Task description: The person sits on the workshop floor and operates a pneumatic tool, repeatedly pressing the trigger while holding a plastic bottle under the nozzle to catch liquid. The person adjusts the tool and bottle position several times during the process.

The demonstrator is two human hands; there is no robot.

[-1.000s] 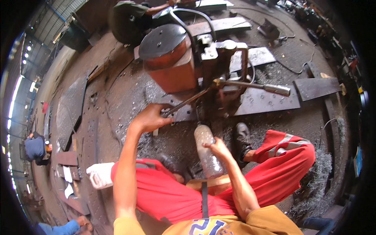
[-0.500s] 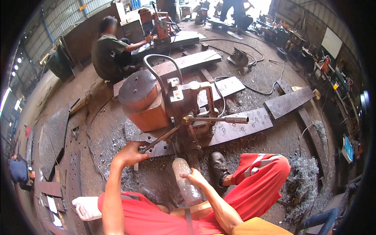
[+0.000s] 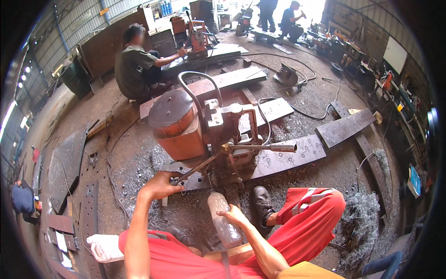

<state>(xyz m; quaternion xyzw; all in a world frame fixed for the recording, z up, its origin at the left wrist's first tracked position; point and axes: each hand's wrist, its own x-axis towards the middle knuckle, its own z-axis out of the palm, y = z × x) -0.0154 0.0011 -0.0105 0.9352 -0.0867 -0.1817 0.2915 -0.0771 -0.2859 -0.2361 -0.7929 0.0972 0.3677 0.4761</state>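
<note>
An orange magnetic drill with a dark round motor top stands on a long drilled steel plate in front of me. My left hand is closed round the end of one of its feed handles, on the near left side. Another feed handle points to the right. In my right hand is a clear plastic bottle, tilted, its narrow end toward the drill's base. The bottle's contents are hard to make out. Whether its tip touches the bit is unclear.
Metal shavings lie heaped at right. Another steel plate overlaps the far right end. Cables cross the floor. A crouching co-worker handles another drill at the back left. A white cloth bundle sits by my left leg.
The whole view has shifted slightly, so things appear lower and a little to the right. Both hands keep their grips, with no clear movement of the handle or bottle.
</note>
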